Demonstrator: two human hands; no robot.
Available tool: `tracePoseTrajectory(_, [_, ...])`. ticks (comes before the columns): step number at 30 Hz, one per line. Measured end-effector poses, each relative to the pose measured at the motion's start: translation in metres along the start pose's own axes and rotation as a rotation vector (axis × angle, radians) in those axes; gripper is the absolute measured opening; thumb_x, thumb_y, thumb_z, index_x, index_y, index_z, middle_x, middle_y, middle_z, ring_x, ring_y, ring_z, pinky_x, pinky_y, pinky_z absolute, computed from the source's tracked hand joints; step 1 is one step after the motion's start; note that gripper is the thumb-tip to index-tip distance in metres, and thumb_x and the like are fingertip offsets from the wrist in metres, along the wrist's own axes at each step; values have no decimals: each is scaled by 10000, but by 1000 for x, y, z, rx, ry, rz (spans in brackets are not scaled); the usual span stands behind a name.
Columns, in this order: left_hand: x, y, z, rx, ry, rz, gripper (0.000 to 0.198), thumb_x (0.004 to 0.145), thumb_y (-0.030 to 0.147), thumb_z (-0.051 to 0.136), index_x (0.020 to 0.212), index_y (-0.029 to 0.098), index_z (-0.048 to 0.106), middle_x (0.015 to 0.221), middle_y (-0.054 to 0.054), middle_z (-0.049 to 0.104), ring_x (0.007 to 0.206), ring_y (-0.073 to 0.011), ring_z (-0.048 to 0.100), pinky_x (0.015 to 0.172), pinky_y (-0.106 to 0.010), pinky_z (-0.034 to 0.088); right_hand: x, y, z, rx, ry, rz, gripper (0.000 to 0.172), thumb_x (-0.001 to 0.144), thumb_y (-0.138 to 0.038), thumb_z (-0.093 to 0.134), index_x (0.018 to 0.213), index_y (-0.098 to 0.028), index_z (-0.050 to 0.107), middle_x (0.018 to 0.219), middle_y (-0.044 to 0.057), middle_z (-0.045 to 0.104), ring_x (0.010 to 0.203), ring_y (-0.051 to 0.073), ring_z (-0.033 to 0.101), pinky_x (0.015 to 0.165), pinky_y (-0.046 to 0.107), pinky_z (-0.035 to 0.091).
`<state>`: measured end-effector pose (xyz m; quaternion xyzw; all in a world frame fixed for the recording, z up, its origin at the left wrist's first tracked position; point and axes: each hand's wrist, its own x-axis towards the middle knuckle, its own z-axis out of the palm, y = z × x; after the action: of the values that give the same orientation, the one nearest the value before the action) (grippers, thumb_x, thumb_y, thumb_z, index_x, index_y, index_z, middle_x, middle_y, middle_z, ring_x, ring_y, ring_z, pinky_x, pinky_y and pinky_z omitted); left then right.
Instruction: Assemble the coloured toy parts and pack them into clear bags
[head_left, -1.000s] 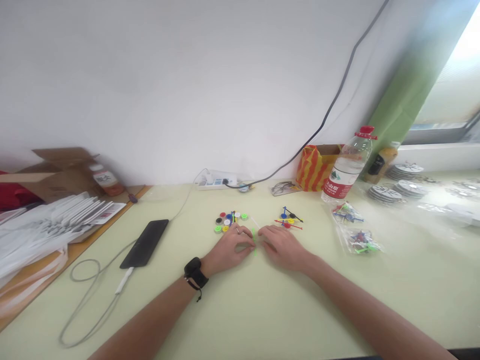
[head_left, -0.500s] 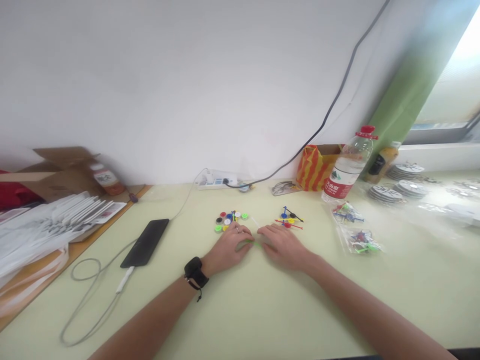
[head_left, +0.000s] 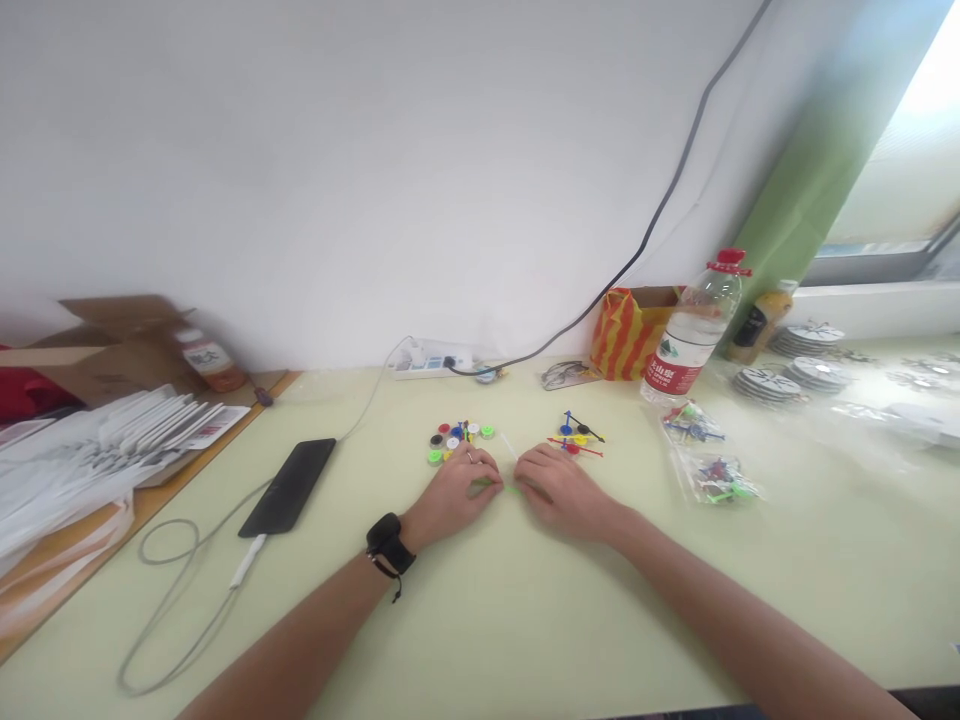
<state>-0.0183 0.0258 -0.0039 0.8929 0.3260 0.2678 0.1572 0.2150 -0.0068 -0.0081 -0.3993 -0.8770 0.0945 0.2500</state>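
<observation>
My left hand (head_left: 459, 487), with a ring and a black wristband, is closed in a pinch. My right hand (head_left: 564, 490) is closed opposite it, the fingertips a small gap apart. Between them shows a thin green plastic piece (head_left: 512, 489), probably an arrow, gripped by both; its ends are hidden by fingers. A white plastic strip (head_left: 509, 446) lies just beyond the gap. Behind my left hand sits a cluster of small round plastic pieces (head_left: 452, 443) in several colours. Behind my right hand lie coloured arrow spinners (head_left: 574, 438) with round bases.
A black phone (head_left: 289, 487) on a charging cable lies at left, near stacked white packets (head_left: 142, 430). Along the wall are a power strip (head_left: 431, 362), a striped bag (head_left: 626, 335) and a water bottle (head_left: 690, 335). Bagged spinners (head_left: 716, 480) and stacked discs (head_left: 766, 385) are at right.
My fingertips have drawn slightly apart, with the left thumb and fingers closer together and the right fingers more curled. The view has shifted a little.
</observation>
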Motion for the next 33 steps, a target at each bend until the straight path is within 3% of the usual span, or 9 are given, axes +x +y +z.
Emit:
tracePoseTrajectory(11, [-1,5,1,-60,-50,16,144,974,273,606,919,261,738,996,-35,714,1004,-220,585,948,-393,468,1,2,11,88,12,-36,119,948,-111,544,910,-210,598,950,56,677,998,231,581,884,390,487])
tracePoseTrajectory(19, [-1,6,0,-56,-58,7,127,966,271,600,907,239,708,1013,-51,700,1031,-238,577,932,-404,473,-1,-1,5,51,35,10,62,893,-156,616,908,-211,593,982,66,667,1027,246,571,902,411,479])
tracePoseTrajectory(23, [-1,6,0,-56,-65,9,142,975,260,585,922,247,716,1017,-44,705,1019,-231,580,938,-403,471,-1,3,1,22,21,20,113,839,-106,622,873,-210,595,975,63,663,1054,250,564,918,414,472])
tracePoseTrajectory(33, [0,6,1,-54,-80,-7,163,994,270,555,913,237,693,1003,-42,701,1010,-226,586,921,-384,478,0,4,1,54,-16,14,126,896,-89,563,898,-214,578,983,58,654,1061,248,548,923,418,468])
